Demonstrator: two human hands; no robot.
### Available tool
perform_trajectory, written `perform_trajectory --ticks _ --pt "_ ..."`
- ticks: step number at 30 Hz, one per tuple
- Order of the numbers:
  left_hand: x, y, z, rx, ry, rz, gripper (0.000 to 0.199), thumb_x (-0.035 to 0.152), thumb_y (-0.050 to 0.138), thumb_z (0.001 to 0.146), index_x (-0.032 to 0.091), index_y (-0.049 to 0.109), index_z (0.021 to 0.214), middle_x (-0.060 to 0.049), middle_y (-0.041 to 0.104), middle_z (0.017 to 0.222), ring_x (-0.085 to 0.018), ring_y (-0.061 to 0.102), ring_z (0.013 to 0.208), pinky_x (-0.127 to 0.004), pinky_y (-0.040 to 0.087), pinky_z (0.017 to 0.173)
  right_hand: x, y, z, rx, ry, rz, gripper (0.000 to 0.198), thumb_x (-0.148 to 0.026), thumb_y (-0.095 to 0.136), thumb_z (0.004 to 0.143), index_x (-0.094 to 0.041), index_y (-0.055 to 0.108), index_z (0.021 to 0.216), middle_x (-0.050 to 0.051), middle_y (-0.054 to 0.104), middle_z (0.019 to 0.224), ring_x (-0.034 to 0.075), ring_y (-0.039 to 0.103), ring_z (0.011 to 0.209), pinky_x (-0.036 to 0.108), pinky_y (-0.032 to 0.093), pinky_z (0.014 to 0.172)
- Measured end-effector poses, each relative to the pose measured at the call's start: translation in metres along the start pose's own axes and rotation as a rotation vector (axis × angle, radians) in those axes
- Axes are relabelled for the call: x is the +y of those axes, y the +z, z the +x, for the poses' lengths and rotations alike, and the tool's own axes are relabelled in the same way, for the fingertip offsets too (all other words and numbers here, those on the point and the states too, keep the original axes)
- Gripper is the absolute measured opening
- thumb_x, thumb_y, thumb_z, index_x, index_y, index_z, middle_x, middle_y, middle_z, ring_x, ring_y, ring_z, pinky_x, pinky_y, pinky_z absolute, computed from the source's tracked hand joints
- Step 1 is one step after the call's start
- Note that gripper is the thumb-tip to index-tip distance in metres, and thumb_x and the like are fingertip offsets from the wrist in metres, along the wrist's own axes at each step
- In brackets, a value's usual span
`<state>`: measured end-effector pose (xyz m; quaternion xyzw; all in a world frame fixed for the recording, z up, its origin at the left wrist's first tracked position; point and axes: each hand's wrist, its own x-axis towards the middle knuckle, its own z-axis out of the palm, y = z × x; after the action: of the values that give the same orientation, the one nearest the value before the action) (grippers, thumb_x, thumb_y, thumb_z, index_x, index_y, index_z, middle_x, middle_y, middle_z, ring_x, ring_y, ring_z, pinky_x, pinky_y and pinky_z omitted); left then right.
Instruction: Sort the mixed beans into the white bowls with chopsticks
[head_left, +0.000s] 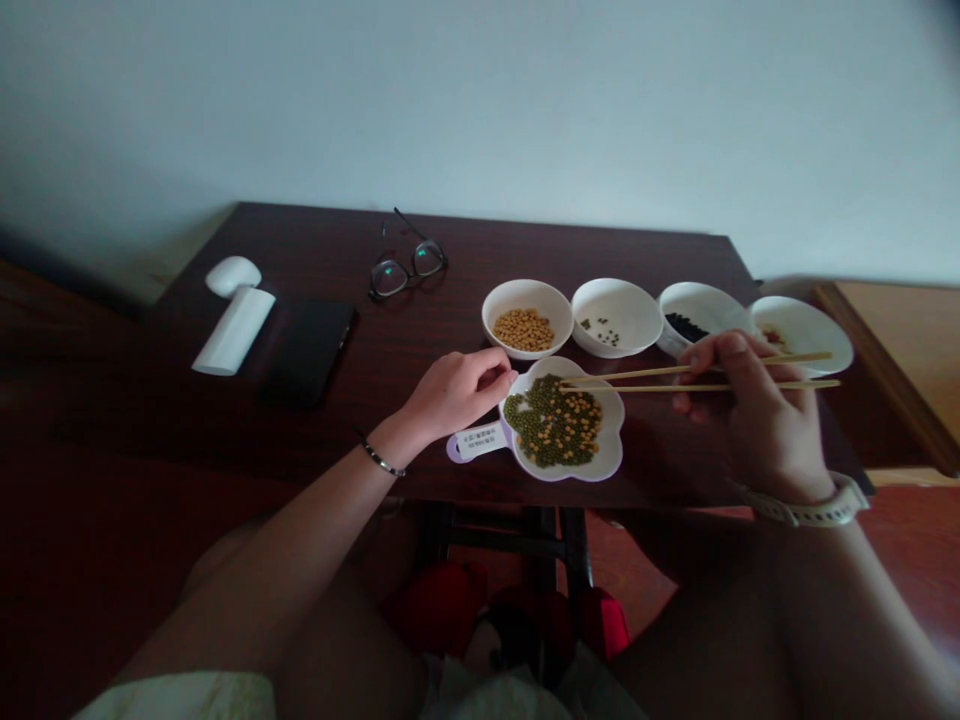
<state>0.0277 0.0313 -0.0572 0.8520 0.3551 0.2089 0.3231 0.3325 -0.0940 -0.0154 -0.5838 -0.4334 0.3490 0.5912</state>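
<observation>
My right hand (765, 415) is closed around a pair of wooden chopsticks (630, 388). Their tips point left, over the upper part of a white flower-shaped dish (613, 445) with a purple edge and a labelled handle. Mixed green and yellow beans (555, 425) cover much of the dish's bottom. I cannot make out whether a bean sits between the tips. My left hand (457, 392) is at the dish's upper left rim, thumb and fingertips pinched together there. Whether those fingers grip the rim or only touch it is unclear.
Behind the dish stand white bowls: one with yellow beans (525, 330), one with a few green beans (607, 335), one with black beans (686, 327), and a partly hidden bowl (817, 335). Glasses (409, 270), a black flat object (307, 350) and a white device (234, 330) lie left.
</observation>
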Motion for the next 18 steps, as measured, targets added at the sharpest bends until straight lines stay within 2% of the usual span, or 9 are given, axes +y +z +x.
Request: perform_trajectory --ticks 5,18 --pt "-0.0006 0.0001 0.0002 0.003 0.004 -0.010 0.027 0.039 0.060 0.107 0.019 0.072 0.092 0.002 0.067 0.068 -0.012 0.054 0.059 -0.028 0.034 0.060 -0.0017 0.0015 -0.0036 -0.037 -0.031 -0.072 0.041 -0.053 0.068 0.109 -0.021 0.073 0.085 0.004 0.068 0.081 0.012 0.066 0.058 0.021 0.051 0.045" --pt "-0.0002 0.0007 0.0008 0.003 0.005 0.001 0.027 0.039 0.061 0.107 0.019 0.073 0.092 0.003 0.062 0.065 -0.011 0.051 0.057 -0.028 0.031 0.057 -0.0007 0.0068 -0.0049 -0.082 -0.025 -0.077 0.042 -0.054 0.065 0.111 -0.021 0.073 0.087 0.003 0.070 0.071 0.013 0.065 0.056 0.021 0.052 0.048"
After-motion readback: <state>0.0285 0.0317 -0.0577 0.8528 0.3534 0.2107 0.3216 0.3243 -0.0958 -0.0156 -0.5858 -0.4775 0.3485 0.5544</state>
